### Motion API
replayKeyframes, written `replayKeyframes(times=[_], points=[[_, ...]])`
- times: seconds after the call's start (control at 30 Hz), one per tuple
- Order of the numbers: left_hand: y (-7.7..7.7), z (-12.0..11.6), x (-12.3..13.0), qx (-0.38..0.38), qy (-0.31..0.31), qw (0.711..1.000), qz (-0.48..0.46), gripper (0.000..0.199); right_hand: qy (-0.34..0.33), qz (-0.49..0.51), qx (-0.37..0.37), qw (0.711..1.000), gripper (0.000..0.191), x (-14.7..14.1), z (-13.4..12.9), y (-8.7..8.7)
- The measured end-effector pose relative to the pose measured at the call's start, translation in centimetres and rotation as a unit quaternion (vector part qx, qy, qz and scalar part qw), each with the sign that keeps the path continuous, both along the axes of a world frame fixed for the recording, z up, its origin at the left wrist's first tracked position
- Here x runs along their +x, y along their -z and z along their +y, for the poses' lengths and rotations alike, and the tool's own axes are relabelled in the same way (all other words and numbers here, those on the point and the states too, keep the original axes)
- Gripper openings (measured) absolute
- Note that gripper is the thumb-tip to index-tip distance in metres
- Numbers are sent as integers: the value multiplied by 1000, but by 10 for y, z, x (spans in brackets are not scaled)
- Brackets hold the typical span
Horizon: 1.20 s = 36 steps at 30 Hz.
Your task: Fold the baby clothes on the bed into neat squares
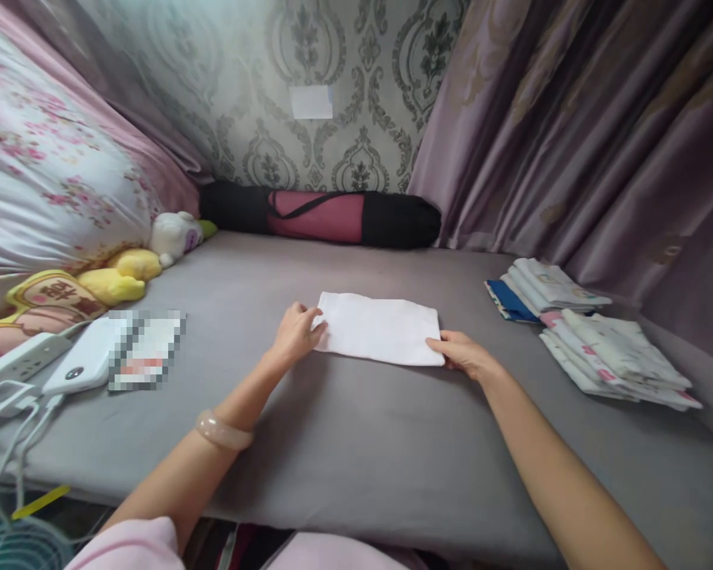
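A folded white cloth forms a flat rectangle over the middle of the grey bed sheet. At its left edge is my left hand, fingers curled against the fabric. My right hand pinches the lower right corner, thumb on top and the fingers underneath. A pale bangle circles my left wrist. Whether the cloth lies on the sheet or is raised slightly is hard to tell.
Two stacks of folded cloths, a rear stack and a front stack, lie at right. Leftward are a power bank, a power strip, cables and plush toys. A black and red long bag lies along the wall.
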<state>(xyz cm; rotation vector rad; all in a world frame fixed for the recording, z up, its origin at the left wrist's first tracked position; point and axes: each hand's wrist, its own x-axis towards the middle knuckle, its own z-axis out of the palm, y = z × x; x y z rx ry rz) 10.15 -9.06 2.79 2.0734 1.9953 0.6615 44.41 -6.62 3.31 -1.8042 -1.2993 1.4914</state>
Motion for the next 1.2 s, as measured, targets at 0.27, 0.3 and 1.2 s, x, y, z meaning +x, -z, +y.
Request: replayKeyframes(times=[0.27, 0.3, 1.2], points=[[11, 43, 60, 80, 245, 966, 11, 39, 121, 111, -13, 986, 17, -13, 5, -8], [13, 47, 67, 71, 254, 964, 20, 40, 138, 130, -15, 982, 16, -13, 7, -7], [19, 57, 93, 38, 182, 968, 168, 40, 66, 334, 54, 939, 16, -118, 28, -53]])
